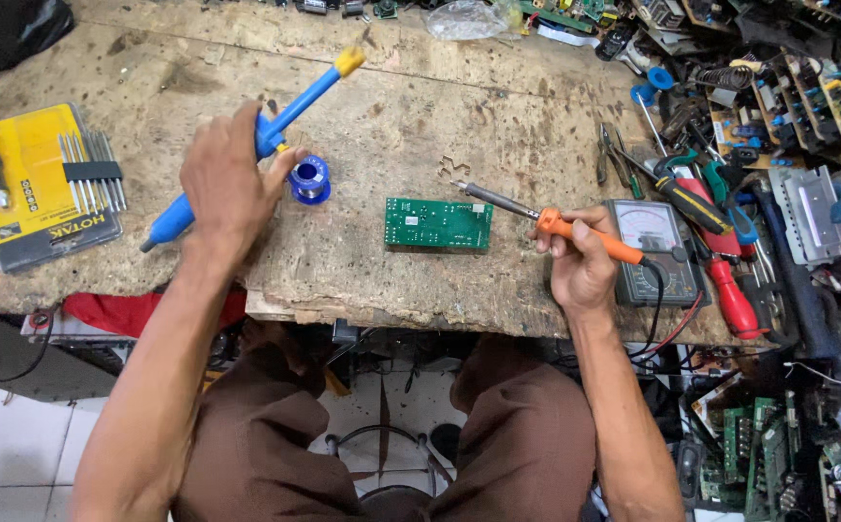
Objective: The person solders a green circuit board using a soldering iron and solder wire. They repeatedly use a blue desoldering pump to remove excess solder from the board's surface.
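My left hand (225,184) grips a long blue desoldering pump (290,108) with a yellow plunger top, held slanted over the worn wooden bench. Just right of that hand sits a small blue spool of solder wire (310,181). A green circuit board (438,224) lies flat near the bench's middle. My right hand (580,263) holds an orange-handled soldering iron (575,230); its metal tip points left, just above the board's upper right corner and apart from it.
A yellow pack of screwdriver bits (42,184) lies at the left. An analog multimeter (654,249) sits behind my right hand. Pliers, screwdrivers (730,290) and many circuit boards crowd the right side. The bench front edge (391,317) runs above my knees.
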